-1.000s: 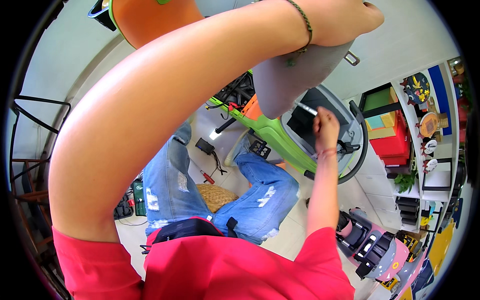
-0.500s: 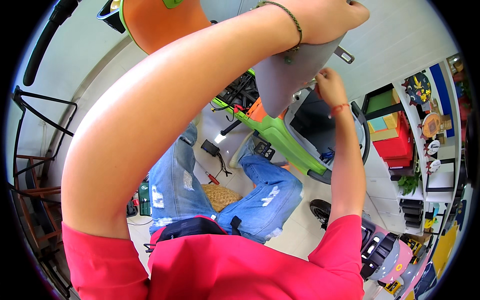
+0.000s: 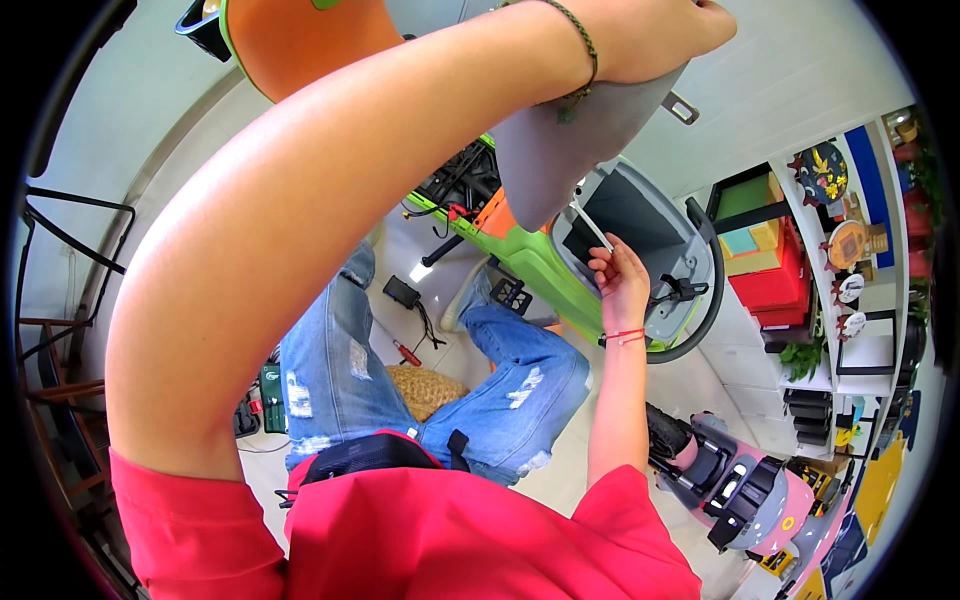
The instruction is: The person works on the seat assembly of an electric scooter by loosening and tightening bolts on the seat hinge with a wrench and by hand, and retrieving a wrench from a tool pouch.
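My left hand (image 3: pixel 655 35) is bent over the upper part of a raised grey scooter seat (image 3: pixel 575 140) and grips it; most of its fingers are hidden. A small metal loop (image 3: pixel 682 108) sticks out from the seat's far edge. Closed around the lower end of a slim silver wrench (image 3: pixel 594 225) is my right hand (image 3: pixel 622 278). The wrench's upper end reaches the lower edge of the seat, by the rim of a grey storage bucket (image 3: pixel 690 235). This bucket sits in the green body (image 3: pixel 545 265) of the scooter.
Exposed wiring (image 3: pixel 460 180) shows left of the bucket. On the floor lie a black box with cables (image 3: pixel 402 292) and a red-handled tool (image 3: pixel 407 354). A pink scooter (image 3: pixel 775 505) stands at lower right, below shelves (image 3: pixel 865 350). A black metal frame (image 3: pixel 75 225) is at left.
My right hand has moved down and left from the seat's edge, and the wrench now shows plainly. More of the bucket's inside is visible. My left hand stays on the seat.
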A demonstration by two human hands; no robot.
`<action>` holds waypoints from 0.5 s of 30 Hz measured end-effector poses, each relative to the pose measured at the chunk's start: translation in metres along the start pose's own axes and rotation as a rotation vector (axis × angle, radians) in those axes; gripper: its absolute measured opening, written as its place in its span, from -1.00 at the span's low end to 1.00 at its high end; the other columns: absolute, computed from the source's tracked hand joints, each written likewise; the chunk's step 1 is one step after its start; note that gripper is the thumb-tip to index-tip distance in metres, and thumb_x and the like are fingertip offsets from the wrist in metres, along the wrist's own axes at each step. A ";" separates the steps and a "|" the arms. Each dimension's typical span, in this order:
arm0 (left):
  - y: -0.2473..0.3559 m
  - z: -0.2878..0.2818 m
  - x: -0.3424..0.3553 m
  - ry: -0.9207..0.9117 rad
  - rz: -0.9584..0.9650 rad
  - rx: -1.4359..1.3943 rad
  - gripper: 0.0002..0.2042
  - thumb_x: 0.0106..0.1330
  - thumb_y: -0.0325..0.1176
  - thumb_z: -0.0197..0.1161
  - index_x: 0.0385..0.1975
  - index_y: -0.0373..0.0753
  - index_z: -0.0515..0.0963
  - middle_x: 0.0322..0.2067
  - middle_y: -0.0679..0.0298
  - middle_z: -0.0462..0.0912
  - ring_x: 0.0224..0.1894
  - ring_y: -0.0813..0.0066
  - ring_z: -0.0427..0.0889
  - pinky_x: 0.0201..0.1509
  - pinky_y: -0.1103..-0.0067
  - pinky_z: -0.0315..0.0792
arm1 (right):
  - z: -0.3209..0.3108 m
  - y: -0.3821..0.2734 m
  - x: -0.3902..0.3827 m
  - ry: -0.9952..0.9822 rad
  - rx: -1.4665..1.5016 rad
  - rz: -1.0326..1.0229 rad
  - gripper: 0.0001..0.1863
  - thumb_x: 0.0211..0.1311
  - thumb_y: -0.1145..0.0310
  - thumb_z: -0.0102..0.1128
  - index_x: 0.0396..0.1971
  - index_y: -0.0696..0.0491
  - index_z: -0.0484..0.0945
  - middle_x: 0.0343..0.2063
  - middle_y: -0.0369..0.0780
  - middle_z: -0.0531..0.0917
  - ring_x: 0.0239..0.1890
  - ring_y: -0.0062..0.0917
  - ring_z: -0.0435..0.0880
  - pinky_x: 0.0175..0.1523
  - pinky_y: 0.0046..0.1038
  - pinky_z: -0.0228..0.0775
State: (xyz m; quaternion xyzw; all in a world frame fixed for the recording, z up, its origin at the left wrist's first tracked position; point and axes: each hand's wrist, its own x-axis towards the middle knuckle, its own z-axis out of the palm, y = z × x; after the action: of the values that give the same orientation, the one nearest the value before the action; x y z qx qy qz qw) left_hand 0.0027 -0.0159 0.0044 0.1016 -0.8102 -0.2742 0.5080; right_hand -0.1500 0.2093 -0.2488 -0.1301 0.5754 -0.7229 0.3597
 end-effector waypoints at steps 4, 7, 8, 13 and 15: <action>0.012 -0.007 -0.008 -0.007 0.006 -0.009 -0.69 0.21 -0.23 0.12 -0.22 -0.37 0.58 -0.28 -0.16 0.64 -0.14 -0.10 0.61 0.01 0.27 0.47 | -0.003 0.000 -0.001 0.003 -0.018 0.001 -0.67 0.44 0.36 -0.01 0.07 0.24 0.45 -0.32 -0.09 0.70 -0.43 -0.57 0.67 -0.40 -0.66 0.39; 0.020 -0.010 -0.014 0.033 0.022 0.003 -0.69 0.21 -0.23 0.11 -0.22 -0.36 0.58 -0.28 -0.16 0.64 -0.13 -0.10 0.61 0.02 0.27 0.47 | -0.002 0.000 -0.003 -0.025 -0.028 -0.005 -0.66 0.45 0.35 -0.03 0.08 0.24 0.45 -0.30 -0.09 0.71 -0.42 -0.58 0.67 -0.40 -0.67 0.38; 0.020 -0.010 -0.015 0.046 0.027 0.005 -0.69 0.21 -0.23 0.11 -0.23 -0.36 0.58 -0.28 -0.16 0.64 -0.13 -0.10 0.61 0.02 0.27 0.47 | 0.000 0.001 -0.004 -0.033 -0.059 -0.018 -0.67 0.46 0.35 -0.03 0.08 0.24 0.45 -0.30 -0.10 0.71 -0.42 -0.59 0.67 -0.41 -0.67 0.38; 0.010 -0.006 -0.001 0.001 -0.027 -0.002 -0.68 0.21 -0.23 0.11 -0.22 -0.36 0.58 -0.27 -0.16 0.64 -0.13 -0.10 0.61 0.04 0.28 0.47 | 0.011 0.006 -0.010 -0.006 -0.185 -0.071 -0.67 0.47 0.34 -0.05 0.07 0.24 0.46 -0.27 -0.10 0.71 -0.42 -0.61 0.67 -0.44 -0.68 0.37; 0.014 -0.007 -0.002 -0.028 -0.054 -0.003 -0.68 0.21 -0.23 0.11 -0.21 -0.37 0.58 -0.27 -0.15 0.64 -0.13 -0.10 0.61 0.04 0.28 0.47 | 0.010 0.005 -0.010 0.016 -0.189 -0.075 -0.67 0.47 0.35 -0.06 0.06 0.24 0.47 -0.29 -0.10 0.71 -0.43 -0.62 0.66 -0.45 -0.67 0.38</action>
State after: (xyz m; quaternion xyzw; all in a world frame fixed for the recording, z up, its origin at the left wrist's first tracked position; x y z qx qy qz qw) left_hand 0.0115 -0.0055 0.0127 0.1188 -0.8137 -0.2905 0.4893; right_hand -0.1348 0.2081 -0.2478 -0.1792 0.6387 -0.6792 0.3141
